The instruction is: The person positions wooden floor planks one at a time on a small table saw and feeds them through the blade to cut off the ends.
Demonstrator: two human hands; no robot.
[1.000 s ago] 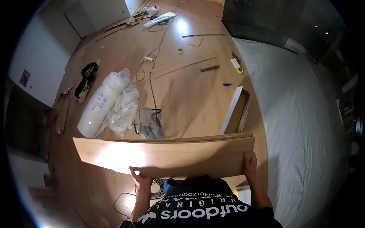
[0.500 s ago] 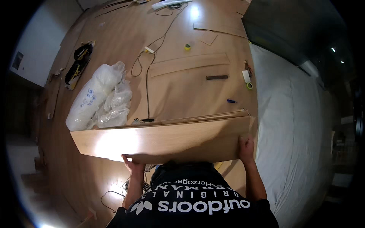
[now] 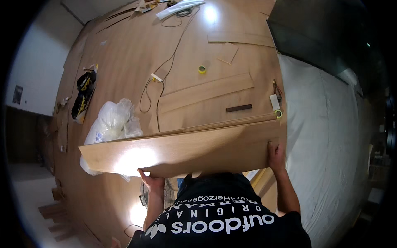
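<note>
A stack of long wood floorboards lies across the front of my body, its broad top face toward me. My left hand grips the near edge left of the middle, thumb on top and the other fingers hidden beneath. My right hand is closed round the right end, thumb on the face. Several board edges show along the far side of the stack. Past its left end sits a bulging clear plastic bag, partly covered by the boards.
Beyond the stack, a loose floorboard and a dark bar lie on the wood floor. A yellow tape roll and a cable are farther off. White sheeting covers the right side. A black tool bag rests at the left.
My hands and the stack have shifted slightly right in view. The view has moved, so the floor items sit lower, and the boards now cover more of the plastic bag.
</note>
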